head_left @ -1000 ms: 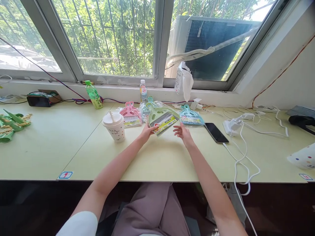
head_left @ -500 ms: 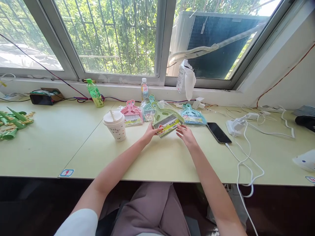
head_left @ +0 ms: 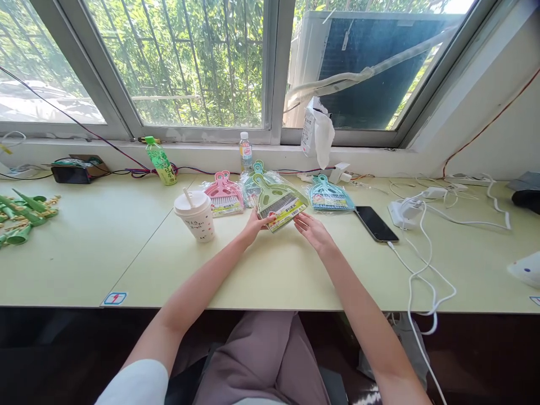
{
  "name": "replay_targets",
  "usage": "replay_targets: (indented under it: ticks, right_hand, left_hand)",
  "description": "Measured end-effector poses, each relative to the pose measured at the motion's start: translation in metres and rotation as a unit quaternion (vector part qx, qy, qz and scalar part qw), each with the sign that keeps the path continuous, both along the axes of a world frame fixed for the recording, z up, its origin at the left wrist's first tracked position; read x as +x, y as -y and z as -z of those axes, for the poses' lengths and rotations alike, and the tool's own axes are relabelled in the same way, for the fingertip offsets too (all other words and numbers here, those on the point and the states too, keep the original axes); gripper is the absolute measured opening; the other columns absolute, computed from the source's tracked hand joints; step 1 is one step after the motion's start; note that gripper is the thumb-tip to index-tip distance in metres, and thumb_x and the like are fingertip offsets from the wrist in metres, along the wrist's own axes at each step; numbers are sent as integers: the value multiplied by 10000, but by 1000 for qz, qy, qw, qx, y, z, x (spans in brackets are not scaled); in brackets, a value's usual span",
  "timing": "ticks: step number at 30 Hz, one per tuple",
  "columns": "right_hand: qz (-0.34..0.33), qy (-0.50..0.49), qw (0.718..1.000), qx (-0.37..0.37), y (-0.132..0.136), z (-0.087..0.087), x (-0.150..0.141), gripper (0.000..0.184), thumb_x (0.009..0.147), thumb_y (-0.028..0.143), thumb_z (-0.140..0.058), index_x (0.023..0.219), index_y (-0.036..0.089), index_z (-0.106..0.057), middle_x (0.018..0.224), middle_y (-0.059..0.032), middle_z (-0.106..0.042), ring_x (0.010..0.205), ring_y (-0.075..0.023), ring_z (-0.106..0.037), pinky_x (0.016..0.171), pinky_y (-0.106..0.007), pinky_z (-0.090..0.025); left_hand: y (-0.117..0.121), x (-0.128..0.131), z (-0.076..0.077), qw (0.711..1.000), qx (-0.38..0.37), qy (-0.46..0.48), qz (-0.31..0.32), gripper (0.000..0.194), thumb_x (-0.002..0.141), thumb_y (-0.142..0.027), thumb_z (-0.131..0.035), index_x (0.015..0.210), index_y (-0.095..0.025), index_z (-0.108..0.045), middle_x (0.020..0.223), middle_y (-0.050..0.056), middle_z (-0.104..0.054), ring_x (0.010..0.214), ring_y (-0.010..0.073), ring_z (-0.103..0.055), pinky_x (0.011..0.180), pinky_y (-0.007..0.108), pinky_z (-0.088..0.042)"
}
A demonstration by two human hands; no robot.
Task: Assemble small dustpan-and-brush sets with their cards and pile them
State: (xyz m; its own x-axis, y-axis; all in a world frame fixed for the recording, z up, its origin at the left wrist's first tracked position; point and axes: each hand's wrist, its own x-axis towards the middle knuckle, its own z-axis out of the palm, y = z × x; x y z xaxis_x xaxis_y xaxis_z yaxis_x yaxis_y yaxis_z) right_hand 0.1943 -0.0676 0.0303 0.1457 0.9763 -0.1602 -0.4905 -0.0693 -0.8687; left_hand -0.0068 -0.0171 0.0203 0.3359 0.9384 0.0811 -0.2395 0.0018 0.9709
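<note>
A small green dustpan-and-brush set [head_left: 279, 201] in clear wrapping, with a yellow label along its lower edge, is tilted above the table. My left hand [head_left: 255, 225] grips its lower left corner, thumb over the front. At the lower right edge is my right hand [head_left: 311, 229], its fingers stretched out and reaching the pack's edge. Whether these fingertips press on it is hard to tell. Behind stand a pink dustpan set [head_left: 224, 194] and a partly hidden teal dustpan set [head_left: 250, 188]. A blue dustpan set [head_left: 330, 194] lies to the right.
Left of my hands stands a white paper cup [head_left: 195, 216] with a straw. A phone [head_left: 376, 224] on a charging cable and a white power strip [head_left: 404, 214] lie right. Two bottles, a green one [head_left: 161, 161] and a clear one [head_left: 245, 152], stand near the window.
My right hand's fingers have straightened and shifted along the pack's lower right edge. The green set has turned slightly, still in my left hand. The view has shifted a little.
</note>
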Motion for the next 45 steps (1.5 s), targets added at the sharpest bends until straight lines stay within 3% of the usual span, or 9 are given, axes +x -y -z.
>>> replay_targets:
  ticks: [4,11,18,24,27,32,37,41,45]
  right_hand:
    - [63,-14,998,-12,-1,4,1,303,661,198,-771,836,260,-532,861,-3,-699,925,-162,-677,835,-319,-577]
    - [-9,-8,1000,-11,-2,2,-3,236,675,194,-752,843,224,-587,894,-22,-705,909,-162,-680,866,-304,-554]
    - [143,23,988,50,1,4,-8,323,656,225,-765,906,243,-561,909,9,-667,906,-127,-664,904,-270,-533]
    - [-4,-6,998,67,4,-11,-13,333,687,341,-755,938,239,-563,984,-22,-700,904,-167,-685,899,-328,-546]
    - [-31,10,997,64,1,-9,-14,310,706,323,-739,961,242,-582,1004,-16,-710,902,-165,-689,878,-319,-549]
    - [29,71,997,-23,-4,5,-7,190,697,233,-739,837,213,-613,861,-7,-720,840,-151,-684,782,-274,-566]
    - [60,48,996,37,-4,3,-8,198,679,187,-745,837,202,-625,929,-18,-718,927,-164,-672,857,-288,-556]
    - [53,24,998,28,-3,1,-12,201,689,188,-740,829,216,-598,890,-11,-721,901,-182,-689,829,-329,-579]
    - [61,15,998,20,-5,5,-11,238,674,202,-761,842,215,-593,871,-18,-725,867,-192,-702,796,-335,-592]
  left_hand:
    - [0,-1,0,1000,-8,-3,-7,810,625,-322,-807,1308,-240,-379,1170,93,-646,975,236,-656,731,339,-559]
    - [6,2,-7,1000,-10,-8,4,749,640,-330,-798,1276,-231,-416,1187,94,-634,973,227,-652,712,309,-551]
    - [7,8,-2,999,-32,4,19,724,619,-321,-817,1229,-222,-441,1168,98,-645,929,215,-665,709,313,-554]
    - [5,4,-4,999,-26,11,24,650,617,-330,-819,1178,-204,-515,1122,91,-669,921,215,-670,738,321,-551]
    - [5,0,-8,999,-12,-2,40,623,637,-343,-807,1174,-207,-523,1127,92,-666,935,227,-668,753,347,-557]
    - [13,4,-11,994,10,-55,90,765,612,-334,-822,1261,-221,-433,1124,101,-653,888,231,-673,719,379,-579]
    - [20,13,-8,995,43,-69,63,743,623,-335,-810,1264,-217,-454,1112,108,-653,944,259,-652,674,338,-584]
    - [18,16,-4,998,19,-47,32,643,694,-340,-737,1253,-236,-437,1151,94,-638,972,266,-644,648,324,-584]
    - [19,17,-3,998,15,-48,37,709,690,-308,-724,1292,-241,-355,1236,107,-588,990,271,-637,611,302,-579]
